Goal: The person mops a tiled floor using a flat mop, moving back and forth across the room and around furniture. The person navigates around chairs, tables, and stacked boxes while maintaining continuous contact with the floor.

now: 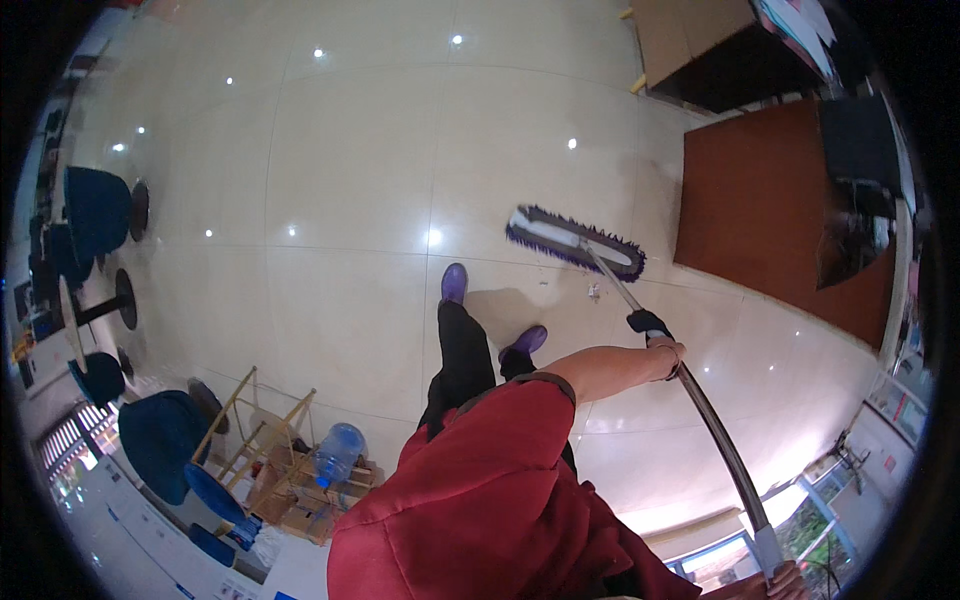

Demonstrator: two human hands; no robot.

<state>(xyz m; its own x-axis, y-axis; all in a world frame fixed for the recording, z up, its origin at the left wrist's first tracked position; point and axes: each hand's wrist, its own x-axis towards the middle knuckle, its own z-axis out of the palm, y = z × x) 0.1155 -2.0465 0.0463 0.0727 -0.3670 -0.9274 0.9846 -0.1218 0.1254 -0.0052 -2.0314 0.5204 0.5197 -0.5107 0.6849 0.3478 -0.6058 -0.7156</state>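
Observation:
My left hand (666,356) grips the metal pole (716,420) of a flat dust mop, just above a black joint sleeve (649,322). At the bottom right edge, my right hand (787,581) is closed around the grey upper end of the same pole, partly cut off by the frame. The mop head (574,241), with dark purple fringe and a white centre plate, lies flat on the glossy tile floor (352,165). Small bits of debris (594,291) lie just behind the head, near my purple shoes (454,283).
A reddish-brown desk panel (750,225) stands right of the mop head, with a cardboard-coloured cabinet (697,45) beyond it. Blue chairs (97,210) line the left side. At lower left are a metal-framed stand (259,420), cardboard boxes (307,517) and a blue water bottle (340,452).

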